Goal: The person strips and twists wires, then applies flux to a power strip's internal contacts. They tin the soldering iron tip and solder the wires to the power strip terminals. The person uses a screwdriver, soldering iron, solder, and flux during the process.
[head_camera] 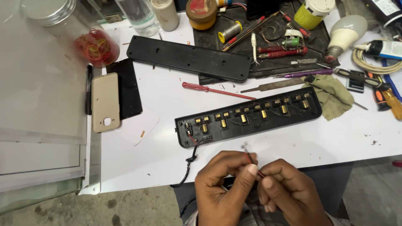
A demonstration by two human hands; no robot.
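Observation:
My left hand (222, 184) and my right hand (289, 190) meet at the table's near edge, both pinching a thin red wire (250, 158) whose bare tip sticks up between them. Just beyond lies an opened black power strip base (251, 125) with several brass contacts showing. A black cable (189, 167) with a knot runs from its left end down off the table. The strip's black cover (188, 58) lies farther back.
A red-handled screwdriver (217, 90) and a metal file (272, 86) lie between the two strip halves. A phone in a beige case (104, 102) sits left; a jar of rubber bands (97, 48), a black tool tray (272, 37), a bulb (345, 35) and an olive cloth (333, 96) crowd the back.

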